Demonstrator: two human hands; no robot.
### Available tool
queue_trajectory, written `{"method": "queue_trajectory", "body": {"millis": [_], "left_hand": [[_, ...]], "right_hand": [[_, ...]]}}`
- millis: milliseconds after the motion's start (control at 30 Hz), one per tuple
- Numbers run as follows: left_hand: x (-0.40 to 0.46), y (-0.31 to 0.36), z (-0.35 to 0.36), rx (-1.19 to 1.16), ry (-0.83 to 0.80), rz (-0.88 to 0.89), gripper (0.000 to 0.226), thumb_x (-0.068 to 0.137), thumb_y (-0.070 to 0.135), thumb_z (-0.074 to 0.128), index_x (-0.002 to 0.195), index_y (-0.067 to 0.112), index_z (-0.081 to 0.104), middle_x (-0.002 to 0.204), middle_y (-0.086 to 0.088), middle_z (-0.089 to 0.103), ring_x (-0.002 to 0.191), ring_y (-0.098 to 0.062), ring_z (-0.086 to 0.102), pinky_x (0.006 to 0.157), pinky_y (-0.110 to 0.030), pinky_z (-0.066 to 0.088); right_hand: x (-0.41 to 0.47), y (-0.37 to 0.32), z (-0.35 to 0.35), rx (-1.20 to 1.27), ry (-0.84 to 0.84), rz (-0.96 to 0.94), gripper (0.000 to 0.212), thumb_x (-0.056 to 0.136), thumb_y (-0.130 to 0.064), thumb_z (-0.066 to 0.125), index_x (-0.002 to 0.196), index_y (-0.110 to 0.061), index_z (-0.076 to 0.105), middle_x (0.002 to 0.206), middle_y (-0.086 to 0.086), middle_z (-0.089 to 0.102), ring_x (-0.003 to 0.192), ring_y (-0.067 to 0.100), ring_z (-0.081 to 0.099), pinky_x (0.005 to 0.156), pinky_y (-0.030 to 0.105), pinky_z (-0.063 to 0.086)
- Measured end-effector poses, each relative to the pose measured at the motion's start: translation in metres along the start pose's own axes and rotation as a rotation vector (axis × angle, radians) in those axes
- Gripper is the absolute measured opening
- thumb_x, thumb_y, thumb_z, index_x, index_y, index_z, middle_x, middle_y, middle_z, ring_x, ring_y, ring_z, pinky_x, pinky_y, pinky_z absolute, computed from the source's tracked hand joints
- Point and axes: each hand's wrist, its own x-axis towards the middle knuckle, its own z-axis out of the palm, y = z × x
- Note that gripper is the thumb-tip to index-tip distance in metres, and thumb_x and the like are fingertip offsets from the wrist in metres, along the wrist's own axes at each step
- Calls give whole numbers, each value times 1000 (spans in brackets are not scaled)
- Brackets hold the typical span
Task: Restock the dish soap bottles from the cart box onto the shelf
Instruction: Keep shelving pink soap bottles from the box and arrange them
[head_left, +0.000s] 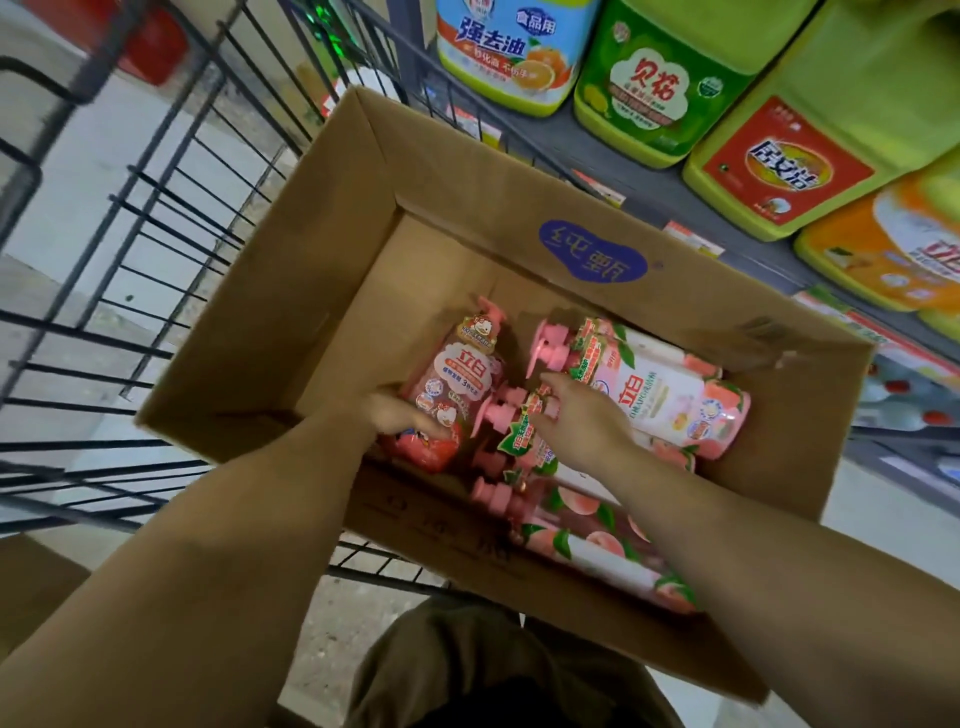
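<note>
An open cardboard box (322, 249) sits in a black wire cart (156, 218). Several pink pump bottles of dish soap lie inside it. My left hand (400, 413) grips the lower part of a pink bottle with a red cartoon label (462, 369) at the box's left side. My right hand (576, 421) reaches onto the neck of a peach-print bottle (524, 441) in the middle, fingers curled over it. Another peach-print bottle (670, 395) lies to the right, and one more (597, 551) lies nearer me.
The shelf (623, 176) runs along the right, with large green jugs (660, 78), a blue-and-white jug (509, 47) and an orange jug (883, 244) standing on it. Price tags line its edge. A second cardboard box corner (31, 582) shows at the lower left.
</note>
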Motion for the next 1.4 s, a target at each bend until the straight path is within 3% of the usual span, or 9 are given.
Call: {"method": "queue_trajectory", "body": {"millis": [233,367,567,700,867,967,1100,1233,1400], "left_hand": [[-43,11,-26,-66,-59,22,90,30,30,99,111,16,64,103,-6,75,104,-24,67,101,-41,49],[-61,27,-12,-132,-132,206,114,19,32,102,124,15,59,115,-8,72,110,-26,67,102,-43,49],[-91,84,56,-163,-105,441,100,40,11,98,128,9,52,113,-11,72,104,-29,70,93,-46,55],[-118,127,115,-41,-90,578,78,55,1,90,125,8,58,116,-13,71,106,-29,68,95,-46,54],[-160,169,233,139,-137,769,44,75,-2,79,115,11,66,112,-11,72,103,-27,69,95,-42,54],[-191,182,330,144,-210,858,42,75,-3,77,113,12,64,112,-11,71,94,-21,69,83,-35,58],[-236,191,478,193,-288,955,71,48,22,89,113,14,65,114,-11,72,105,-29,68,95,-48,53],[-281,207,622,318,-415,1041,51,55,7,90,102,14,70,109,-13,73,104,-33,67,102,-55,46],[-325,232,772,450,-554,1165,73,41,25,94,109,15,68,111,-9,74,108,-31,68,99,-50,50]], "right_hand": [[4,-28,-8,484,-88,37,79,84,-57,64,148,-19,35,141,0,53,127,25,53,105,41,44],[-4,-31,-35,975,-32,62,72,54,-62,83,112,-29,55,114,-7,67,110,20,64,93,48,53],[-47,10,-101,1155,122,-56,60,79,-23,79,128,-26,44,118,-1,65,91,17,71,63,37,60],[-94,58,-138,1176,255,-128,62,80,-21,79,128,-30,41,120,-2,66,96,20,71,78,50,59],[-188,150,-177,1158,467,-200,51,82,-18,76,120,-31,45,108,-2,68,84,16,70,72,44,60],[-258,229,-194,1087,595,-227,72,70,-35,85,129,-32,45,115,1,69,100,24,70,79,49,59],[-364,354,-210,957,818,-205,118,40,-71,86,140,-35,36,131,-1,62,113,22,64,92,53,53],[-505,443,-214,947,1003,-185,70,61,-48,86,120,-44,49,119,3,67,101,22,69,85,52,57],[-628,541,-214,958,1220,-115,87,70,-34,85,140,-22,35,120,2,67,101,22,69,71,40,58]]}}
